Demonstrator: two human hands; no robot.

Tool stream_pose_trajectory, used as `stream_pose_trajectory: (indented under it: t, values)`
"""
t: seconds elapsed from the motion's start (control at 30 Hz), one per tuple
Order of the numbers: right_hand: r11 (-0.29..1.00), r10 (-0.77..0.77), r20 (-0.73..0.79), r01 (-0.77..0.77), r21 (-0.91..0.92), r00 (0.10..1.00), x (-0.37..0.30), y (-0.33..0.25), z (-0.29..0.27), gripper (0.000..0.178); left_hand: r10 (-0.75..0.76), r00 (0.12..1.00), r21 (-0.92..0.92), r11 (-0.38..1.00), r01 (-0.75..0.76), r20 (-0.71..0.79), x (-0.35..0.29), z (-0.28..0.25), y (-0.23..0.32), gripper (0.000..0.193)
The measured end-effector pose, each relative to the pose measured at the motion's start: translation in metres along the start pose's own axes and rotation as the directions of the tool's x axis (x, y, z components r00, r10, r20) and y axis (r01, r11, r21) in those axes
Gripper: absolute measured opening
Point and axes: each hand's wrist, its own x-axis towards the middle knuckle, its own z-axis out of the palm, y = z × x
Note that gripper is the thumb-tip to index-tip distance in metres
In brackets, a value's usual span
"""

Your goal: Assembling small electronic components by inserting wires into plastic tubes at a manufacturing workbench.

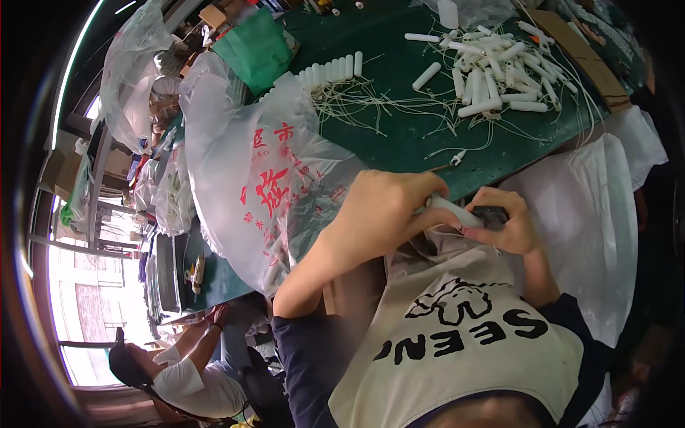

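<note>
In front of my body, above the table's near edge, a white tube (pixel 457 212) spans the space between my two hands. The thumb and fingers of my left hand (pixel 392 207) are closed around one end of it. My right hand (pixel 519 227) grips a small black object (pixel 491 213) up against the tube's other end. What kind of object this is stays partly hidden by my fingers. A pile of similar white tubes (pixel 492 71) with thin wires lies on the green table (pixel 407 139), beyond my hands.
A row of white tubes (pixel 332 71) lies farther back, its wires trailing across the table. A clear plastic bag with red print (pixel 250 178) hangs over the left edge, near a green bag (pixel 255 48). Cardboard (pixel 581 60) edges the right side. Another person (pixel 193 378) sits at lower left.
</note>
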Motion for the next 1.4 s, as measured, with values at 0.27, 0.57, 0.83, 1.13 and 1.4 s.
stream_pose_trajectory:
  t: [0.27, 0.57, 0.83, 1.13, 1.4]
  values:
    - [0.997, 0.064, -0.19, -0.07, -0.023, 0.98, 0.003, -0.002, 0.008, 0.024, -0.327, 0.935, -0.437, 0.827, 0.354, 0.139, 0.003, -0.005, -0.019, 0.04]
    - [0.995, 0.075, -0.14, -0.083, -0.056, 0.987, -0.001, 0.002, 0.008, 0.024, -0.302, 0.952, -0.399, 0.869, 0.293, 0.043, 0.014, 0.009, -0.028, 0.039]
    - [0.992, 0.12, -0.179, -0.124, -0.012, 0.976, -0.001, -0.001, 0.005, 0.024, -0.321, 0.936, -0.458, 0.817, 0.349, 0.141, 0.02, 0.0, -0.021, 0.043]
    - [0.994, 0.065, -0.171, -0.079, -0.074, 0.983, -0.005, 0.004, 0.005, 0.024, -0.271, 0.937, -0.692, 0.634, 0.346, 0.22, 0.025, 0.001, -0.027, 0.048]
    - [0.99, 0.087, -0.191, -0.106, -0.094, 0.978, -0.004, 0.004, 0.006, 0.028, -0.099, 0.944, -0.53, 0.807, 0.262, 0.315, 0.029, 0.002, -0.03, 0.053]
